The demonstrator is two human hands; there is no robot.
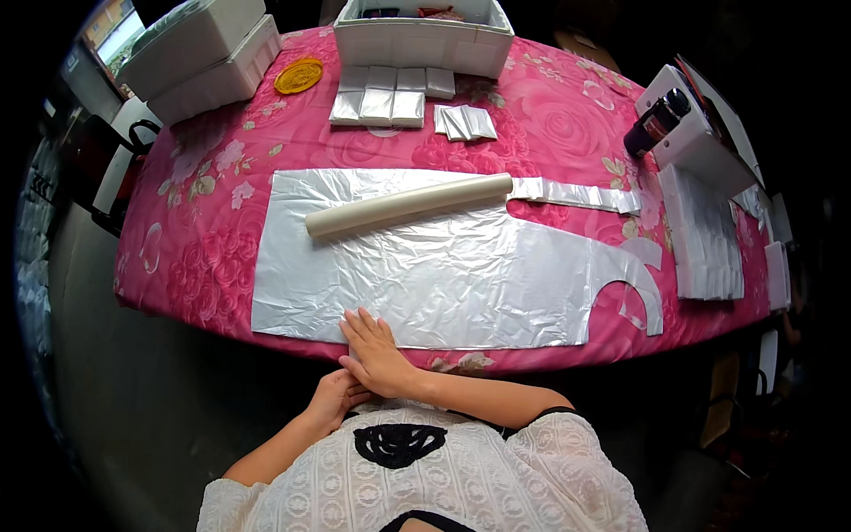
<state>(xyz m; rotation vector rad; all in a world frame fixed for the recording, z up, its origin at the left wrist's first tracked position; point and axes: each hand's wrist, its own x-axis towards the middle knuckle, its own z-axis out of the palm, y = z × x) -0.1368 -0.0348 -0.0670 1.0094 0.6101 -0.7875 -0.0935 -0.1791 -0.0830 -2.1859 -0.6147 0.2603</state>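
Close by, the left hand (pixel 333 396) meets the heel of the right hand (pixel 376 357) at a silvery sheet's (pixel 434 279) near edge.
The left fingers are partly hidden, so I cannot tell whether they grip anything; the right hand lies flat, fingers extended, on the sheet, which spreads over a pink floral tablecloth (pixel 199 230). A pale roll (pixel 408 204) slants across its far part; farther lie silvery packets (pixel 378 104) before a white box (pixel 424 41).

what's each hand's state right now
Left hand: partly hidden, cannot tell if open or closed.
Right hand: open, on the near edge of the silver sheet.
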